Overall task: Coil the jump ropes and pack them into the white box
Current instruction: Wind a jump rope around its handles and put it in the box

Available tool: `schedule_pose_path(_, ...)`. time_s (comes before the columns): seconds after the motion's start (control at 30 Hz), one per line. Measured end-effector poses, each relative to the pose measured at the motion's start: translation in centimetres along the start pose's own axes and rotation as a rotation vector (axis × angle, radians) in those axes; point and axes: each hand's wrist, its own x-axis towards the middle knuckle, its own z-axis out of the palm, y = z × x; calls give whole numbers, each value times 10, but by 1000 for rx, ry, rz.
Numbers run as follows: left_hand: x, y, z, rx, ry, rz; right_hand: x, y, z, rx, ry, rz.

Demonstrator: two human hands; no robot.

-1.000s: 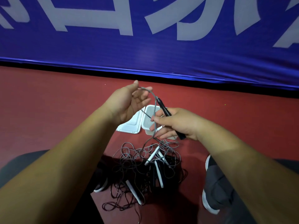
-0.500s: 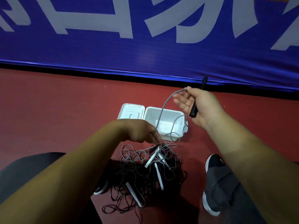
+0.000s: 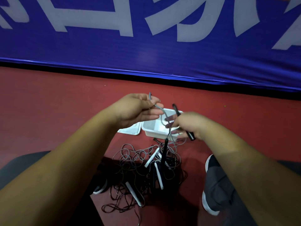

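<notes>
Grey jump rope point(image 3: 163, 110): cord strung between both hands above the white box point(image 3: 156, 134), which sits open on the red floor point(image 3: 48, 111). Left hand point(image 3: 136, 110) pinches the cord; right hand point(image 3: 187, 126) grips its black handle point(image 3: 176, 110). Other ropes point(image 3: 138, 160): tangled heap nearer the person.

large white characters point(image 3: 90, 22) on blue banner point(image 3: 146, 59), cropped, unreadable

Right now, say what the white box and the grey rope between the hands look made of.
White box: probably thin plastic, smooth and slightly glossy; sheen on its moulded walls. Grey rope: likely plastic-coated cord, smooth, holding springy curves rather than hanging limp; the core cannot be told.
</notes>
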Motion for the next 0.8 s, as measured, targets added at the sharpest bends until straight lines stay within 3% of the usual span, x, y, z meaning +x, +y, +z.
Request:
schedule_pose_path(0.1,0,6,-4,-193,55,30,-3,6,11,-152,-143,35)
schedule_pose_path(0.3,4,13,-24,-483,212,103,-15,-2,15,-118,-151,-110)
schedule_pose_path(0.5,5,18,-45,-545,483,168,-21,1,20,-162,-255,-98)
schedule_pose_path(0.57,6,18,-48,-407,520,55,-24,0,21,-128,-245,-138)
schedule_pose_path(0.67,4,8,-39,143,506,-126,-31,-5,20,-47,-269,-168)
schedule_pose_path(0.73,-1,-1,-31,520,413,-34,-37,-10,18,-18,-293,-186)
schedule_pose_path(0.8,-4,-8,-25,851,249,168,-38,-13,17,-8,-296,-197)
